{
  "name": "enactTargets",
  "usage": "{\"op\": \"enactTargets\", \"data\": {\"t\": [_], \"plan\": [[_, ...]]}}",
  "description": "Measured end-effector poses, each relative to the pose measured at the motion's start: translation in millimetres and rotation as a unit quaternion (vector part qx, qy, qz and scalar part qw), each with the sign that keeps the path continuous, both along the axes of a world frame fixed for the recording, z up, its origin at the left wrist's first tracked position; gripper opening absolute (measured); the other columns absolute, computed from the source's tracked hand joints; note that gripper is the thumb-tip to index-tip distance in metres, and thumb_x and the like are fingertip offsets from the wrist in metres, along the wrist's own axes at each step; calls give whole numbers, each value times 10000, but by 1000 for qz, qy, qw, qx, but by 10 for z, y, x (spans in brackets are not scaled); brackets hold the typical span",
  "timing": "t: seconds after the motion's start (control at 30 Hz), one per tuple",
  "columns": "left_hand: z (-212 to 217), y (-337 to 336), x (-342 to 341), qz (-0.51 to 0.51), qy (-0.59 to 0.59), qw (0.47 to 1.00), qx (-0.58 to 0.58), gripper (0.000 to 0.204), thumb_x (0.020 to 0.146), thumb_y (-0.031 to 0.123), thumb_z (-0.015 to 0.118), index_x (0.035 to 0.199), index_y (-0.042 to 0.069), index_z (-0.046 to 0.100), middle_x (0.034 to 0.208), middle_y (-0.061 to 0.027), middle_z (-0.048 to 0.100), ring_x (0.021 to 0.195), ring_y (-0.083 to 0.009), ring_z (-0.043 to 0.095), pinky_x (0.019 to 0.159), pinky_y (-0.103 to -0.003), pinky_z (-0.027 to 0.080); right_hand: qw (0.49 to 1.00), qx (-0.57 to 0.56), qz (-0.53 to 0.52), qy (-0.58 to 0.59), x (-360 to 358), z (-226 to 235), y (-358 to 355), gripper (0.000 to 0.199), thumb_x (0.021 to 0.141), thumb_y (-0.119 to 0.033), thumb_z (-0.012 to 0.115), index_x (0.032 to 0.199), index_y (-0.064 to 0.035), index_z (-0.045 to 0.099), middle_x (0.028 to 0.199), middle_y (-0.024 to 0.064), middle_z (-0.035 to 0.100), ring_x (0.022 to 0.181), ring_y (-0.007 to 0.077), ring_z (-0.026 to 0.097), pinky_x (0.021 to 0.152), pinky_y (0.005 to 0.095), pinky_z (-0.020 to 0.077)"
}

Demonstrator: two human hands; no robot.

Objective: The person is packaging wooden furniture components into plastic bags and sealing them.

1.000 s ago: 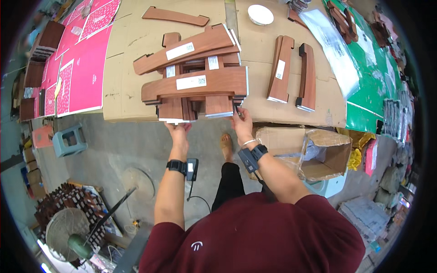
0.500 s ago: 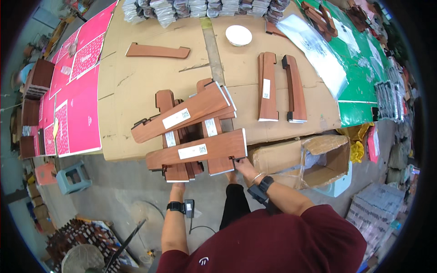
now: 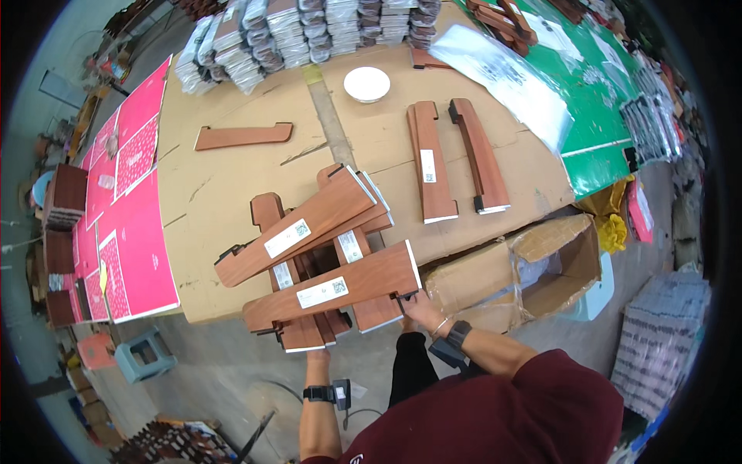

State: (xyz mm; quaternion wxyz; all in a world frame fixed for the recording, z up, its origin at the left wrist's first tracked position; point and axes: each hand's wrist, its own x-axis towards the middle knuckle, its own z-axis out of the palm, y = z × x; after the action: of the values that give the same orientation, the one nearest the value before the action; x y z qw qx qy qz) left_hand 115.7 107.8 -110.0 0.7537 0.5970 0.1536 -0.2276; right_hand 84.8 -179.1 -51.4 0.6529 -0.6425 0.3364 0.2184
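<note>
Tabletop: creased brown cardboard point(image 3: 220, 174) is covering the middle; pink sheets point(image 3: 143, 271) are lining the left edge, green sheeting point(image 3: 595, 135) the right.
Far edge: plastic-wrapped bundles point(image 3: 294, 35) are shining in rows.
Room: grey floor point(image 3: 220, 367) is showing below; a torn carton point(image 3: 471, 274) is sitting beside the near edge.
Wooden stack point(image 3: 363, 280): smooth, red-brown, crisscrossed pieces are overhanging the near edge.
Left hand point(image 3: 318, 357): reaching beneath the stack, fingers hiding; their spread cannot be told.
Right hand point(image 3: 422, 311): touching the stack's near right corner, fingers bending; their closure cannot be told.
</note>
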Motion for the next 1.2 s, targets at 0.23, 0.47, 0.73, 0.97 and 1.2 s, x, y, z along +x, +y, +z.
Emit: {"op": "enactTargets", "data": {"t": [0.23,0.47,0.73,0.97,1.2], "plan": [[320,169,-141,-36,-37,999,-18,608,1020,464,500,1493,113,349,1428,-13,475,1292,-181,486,1088,-361,404,982,-17,-134,-129,-333,-92,-171,312,855,-104,683,1131,16,604,932,34,650,815,96,567,704,281,496],[617,-1091,1259,-165,-80,982,-42,627,1021,464,489,1504,98,327,1493,-39,407,1358,-208,431,1126,-394,381,921,-96,-252,-281,-287,205,-346,314,857,-2,624,1168,28,594,1021,62,684,937,151,630,807,322,519],[320,-2191,2749,-330,-80,939,52,512,962,267,673,1376,36,478,1315,-54,526,1152,-172,521,992,-331,460,891,-65,-411,-182,258,337,-416,240,901,-101,646,1097,38,636,962,26,666,877,109,575,732,284,487],[349,-2935,3311,-513,-106,836,162,681,916,324,695,1465,19,431,1418,-85,513,1256,-199,478,1065,-343,391,816,-44,-531,-225,639,-122,-413,283,917,-157,675,1091,57,610,979,28,642,905,107,568,775,275,482],[550,-3219,3394,-551,-106,816,137,689,891,384,707,1441,42,472,1330,-90,587,1150,-211,563,961,-359,478,869,-18,-410,-277,663,143,-585,414,919,-150,703,1249,20,520,1158,73,616,1028,130,591,876,292,505]]}}
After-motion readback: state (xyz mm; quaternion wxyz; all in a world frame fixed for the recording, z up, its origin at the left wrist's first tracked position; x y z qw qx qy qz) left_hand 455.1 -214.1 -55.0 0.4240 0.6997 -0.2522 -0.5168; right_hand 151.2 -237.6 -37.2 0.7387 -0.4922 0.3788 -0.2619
